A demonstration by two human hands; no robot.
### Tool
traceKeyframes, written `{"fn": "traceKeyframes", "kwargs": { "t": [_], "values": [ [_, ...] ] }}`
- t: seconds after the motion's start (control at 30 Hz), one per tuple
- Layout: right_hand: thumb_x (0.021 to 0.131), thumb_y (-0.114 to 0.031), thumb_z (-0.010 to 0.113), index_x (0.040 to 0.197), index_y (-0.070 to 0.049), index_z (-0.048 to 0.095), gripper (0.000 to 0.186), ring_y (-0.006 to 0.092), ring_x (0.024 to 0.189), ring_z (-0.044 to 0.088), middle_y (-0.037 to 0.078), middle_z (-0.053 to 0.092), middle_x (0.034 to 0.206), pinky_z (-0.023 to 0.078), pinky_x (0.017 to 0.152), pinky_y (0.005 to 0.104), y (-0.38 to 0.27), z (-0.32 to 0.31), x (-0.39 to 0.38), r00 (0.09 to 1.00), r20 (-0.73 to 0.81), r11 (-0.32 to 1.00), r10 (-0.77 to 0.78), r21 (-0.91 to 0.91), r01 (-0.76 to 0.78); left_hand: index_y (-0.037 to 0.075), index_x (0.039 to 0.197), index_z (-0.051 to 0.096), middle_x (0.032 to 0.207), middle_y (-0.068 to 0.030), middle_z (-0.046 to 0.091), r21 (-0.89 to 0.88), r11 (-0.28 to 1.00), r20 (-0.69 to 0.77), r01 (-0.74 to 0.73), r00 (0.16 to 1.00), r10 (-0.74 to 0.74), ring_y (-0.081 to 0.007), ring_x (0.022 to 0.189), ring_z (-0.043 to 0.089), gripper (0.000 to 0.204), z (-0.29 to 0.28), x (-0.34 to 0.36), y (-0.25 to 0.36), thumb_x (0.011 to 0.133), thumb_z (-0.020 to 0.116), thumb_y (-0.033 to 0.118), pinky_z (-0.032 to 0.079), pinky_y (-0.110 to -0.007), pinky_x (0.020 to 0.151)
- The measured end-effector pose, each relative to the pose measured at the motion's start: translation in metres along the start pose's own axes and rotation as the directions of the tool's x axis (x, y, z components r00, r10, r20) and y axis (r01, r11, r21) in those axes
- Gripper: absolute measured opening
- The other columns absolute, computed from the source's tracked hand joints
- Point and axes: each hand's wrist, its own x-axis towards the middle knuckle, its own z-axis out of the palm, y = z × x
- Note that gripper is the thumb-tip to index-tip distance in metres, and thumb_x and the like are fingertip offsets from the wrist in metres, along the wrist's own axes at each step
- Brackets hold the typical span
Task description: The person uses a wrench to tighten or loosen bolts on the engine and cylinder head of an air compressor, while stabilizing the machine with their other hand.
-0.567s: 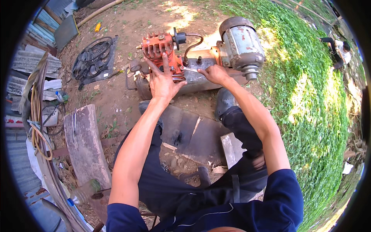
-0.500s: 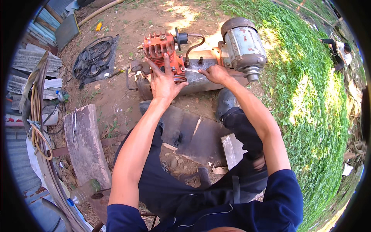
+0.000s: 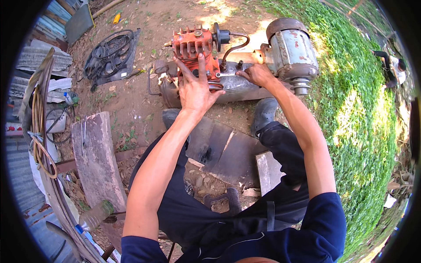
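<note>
The right hand (image 3: 259,75) is closed on the wrench (image 3: 228,74), whose long axis runs left to the red compressor pump (image 3: 192,44). The left hand (image 3: 194,92), spread wide, lies against this pump.

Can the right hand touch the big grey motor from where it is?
Probably yes. The right hand is close beside the grey motor, and nothing seems to cover the motor's near side. It holds a wrench, so it may need to let go first.
</note>
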Motion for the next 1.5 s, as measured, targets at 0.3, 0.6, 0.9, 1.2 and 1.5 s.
{"fn": "traceKeyframes", "kwargs": {
  "t": [0.3,0.6,0.9,1.2,1.5],
  "values": [
    [0.094,-0.067,0.039,0.070,-0.007,0.074,0.073,0.0383,0.070,0.068,0.020,0.066,0.066,0.054,0.068,0.0477,-0.007,0.004,0.000,0.995,0.082,0.998,0.055,-0.010,-0.054,0.018,0.156,-0.006,0.142,-0.0531,-0.002,-0.097,0.994,0.068,0.051,0.997,-0.045,-0.0631,0.117,0.046,0.144,-0.003,-0.001,0.002,0.055,0.090,0.053,0.048,-0.052,0.096],
    [0.091,-0.065,0.046,0.072,-0.005,0.072,0.069,0.0389,0.067,0.068,0.021,0.066,0.065,0.053,0.065,0.0486,-0.030,0.026,-0.020,0.970,-0.075,0.970,0.230,0.093,-0.223,0.019,0.155,-0.007,0.142,-0.0526,-0.004,-0.019,0.997,0.086,0.071,0.994,-0.069,-0.0627,0.117,0.046,0.143,-0.005,0.000,0.003,0.056,0.089,0.052,0.050,-0.051,0.092],
    [0.087,-0.061,0.057,0.069,-0.004,0.069,0.061,0.0360,0.060,0.066,0.019,0.065,0.061,0.052,0.067,0.0451,-0.050,0.043,-0.027,0.884,-0.330,0.943,0.332,0.106,-0.315,0.013,0.156,-0.004,0.141,-0.0539,-0.004,-0.024,0.993,0.202,0.112,0.974,-0.105,-0.0611,0.125,0.040,0.140,-0.011,0.003,0.007,0.059,0.087,0.056,0.048,-0.052,0.095],
    [0.094,-0.054,0.050,0.073,-0.007,0.068,0.055,0.0359,0.065,0.070,0.019,0.068,0.068,0.055,0.060,0.0449,-0.154,0.067,-0.052,0.576,-0.226,0.618,0.786,0.260,-0.741,0.012,0.156,-0.003,0.141,-0.0543,-0.004,-0.018,0.993,0.199,0.113,0.974,-0.107,-0.0613,0.127,0.038,0.140,-0.014,0.001,0.011,0.057,0.087,0.055,0.048,-0.051,0.096],
    [0.096,-0.053,0.048,0.081,-0.002,0.070,0.059,0.0406,0.070,0.069,0.026,0.067,0.073,0.055,0.064,0.0490,-0.128,0.006,-0.056,0.770,-0.136,0.765,0.624,0.307,-0.566,0.015,0.155,-0.006,0.145,-0.0505,-0.002,-0.029,0.993,0.168,0.118,0.979,-0.112,-0.0571,0.127,0.042,0.142,-0.015,0.006,0.010,0.056,0.087,0.057,0.045,-0.053,0.097]
  ]
}}
